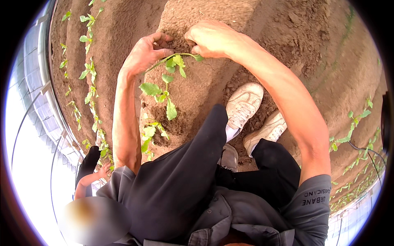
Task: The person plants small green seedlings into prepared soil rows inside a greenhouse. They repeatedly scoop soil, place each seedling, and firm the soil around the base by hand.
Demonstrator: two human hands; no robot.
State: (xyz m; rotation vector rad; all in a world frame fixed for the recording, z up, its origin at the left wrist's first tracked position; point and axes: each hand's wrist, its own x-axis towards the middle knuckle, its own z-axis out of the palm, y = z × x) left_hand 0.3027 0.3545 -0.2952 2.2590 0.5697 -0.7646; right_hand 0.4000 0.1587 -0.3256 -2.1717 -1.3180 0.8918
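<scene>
Bending over a light-brown soil ridge point(205, 12), the person in the head view has both bare hands at a broad-leaved seedling point(179, 61). Its thin green stem arches between the hands, the leaves hanging on the near side. Left hand point(141, 55): half curled, thumb and forefinger parted by a visible gap, nothing seen between them. Right hand point(211, 40): fingers bent inward, thumb beside the stem's leafy end; from here I cannot tell whether it grips. Near the seedling stands a second plant point(150, 89) with lobed, toothed leaves. Ridge surface: smooth, finely cracked; the furrow soil point(303, 41) to the right is crumbly and clodded. Shoes point(244, 102): pale perforated mesh, laced. Writing: dark block lettering on the grey right sleeve point(316, 205). Edges: black-trousered left knee point(211, 123) below the hands; seedling row point(90, 67) left of the left forearm; a co-worker's hand point(105, 170) at that row's lower end. Soil extends beyond both hands and right of the right forearm.
</scene>
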